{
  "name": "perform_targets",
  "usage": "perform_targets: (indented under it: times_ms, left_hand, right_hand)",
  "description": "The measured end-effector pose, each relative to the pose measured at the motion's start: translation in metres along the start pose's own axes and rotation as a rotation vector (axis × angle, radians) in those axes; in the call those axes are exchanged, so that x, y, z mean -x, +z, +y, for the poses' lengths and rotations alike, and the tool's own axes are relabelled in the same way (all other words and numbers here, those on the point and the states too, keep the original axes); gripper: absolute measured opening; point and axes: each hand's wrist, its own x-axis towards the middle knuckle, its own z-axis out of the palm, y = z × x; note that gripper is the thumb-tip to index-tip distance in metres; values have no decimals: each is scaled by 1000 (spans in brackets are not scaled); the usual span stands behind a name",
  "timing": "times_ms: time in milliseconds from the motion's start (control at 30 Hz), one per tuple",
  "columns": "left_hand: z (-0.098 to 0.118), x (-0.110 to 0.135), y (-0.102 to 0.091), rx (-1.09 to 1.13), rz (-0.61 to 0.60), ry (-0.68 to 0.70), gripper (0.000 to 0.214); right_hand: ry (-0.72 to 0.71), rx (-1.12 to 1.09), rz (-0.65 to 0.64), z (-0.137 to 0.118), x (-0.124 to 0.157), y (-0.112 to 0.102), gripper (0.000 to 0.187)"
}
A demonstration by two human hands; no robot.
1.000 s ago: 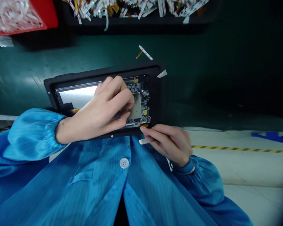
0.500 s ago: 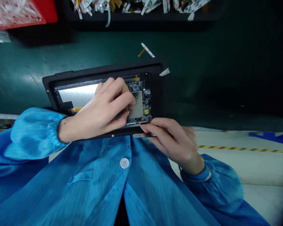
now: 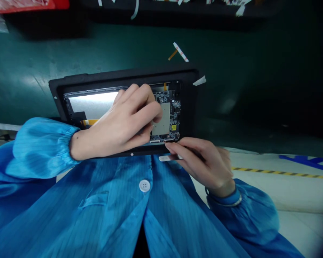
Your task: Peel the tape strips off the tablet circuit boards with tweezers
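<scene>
head view: we see the right hand (image 3: 204, 166) now up against the lower edge of the black tablet frame (image 3: 123, 76), closer than in the earlier frame, its fingers (image 3: 183, 147) pinching a white strip (image 3: 169, 158) that sticks out to the left. the left hand (image 3: 121, 120) stays over the circuit board (image 3: 173, 114), fingers pressed together, fingertips (image 3: 157, 114) at the metal shield; we can't tell if they pinch anything. the frame lies flat on the green mat (image 3: 70, 46), long axis running left-right, board at the right end.
</scene>
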Motion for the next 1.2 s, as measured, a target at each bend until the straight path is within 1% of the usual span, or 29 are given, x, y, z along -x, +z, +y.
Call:
perform_targets:
  times_ms: [133,300,433,600,767,900,967,1033,1133,1200]
  left_hand:
    - [0,1,-1,45,-14,-24,8]
    - [1,1,-1,79,-29,-59,9]
    - [2,0,-2,71,-36,-72,10]
    - [3,0,-3,63,-37,-80,10]
    - [4,0,-1,63,-37,-73,10]
    - [4,-2,-1,66,-66,-104,14]
    - [4,-3,-1,41,-94,-107,20]
    - [3,-3,-1,5,-118,-72,27]
    - [0,0,1,-4,-113,52,32]
    - [-2,2,3,42,-105,152,33]
  right_hand:
    - [-43,-10,29,1,-1,1,18]
    - [-15,-45,46,1,1,1,20]
    - [-49,-30,44,2,-1,1,17]
    - [-22,-18,42,1,-3,0,14]
    - [-51,15,18,1,-4,-1,16]
    - [-53,43,20,0,-5,1,17]
    - [-18,38,12,-2,-6,1,18]
    - [59,16,19,-4,-7,1,19]
    - [238,-41,53,-5,-11,0,16]
    - [351,-78,76,-2,-14,0,20]
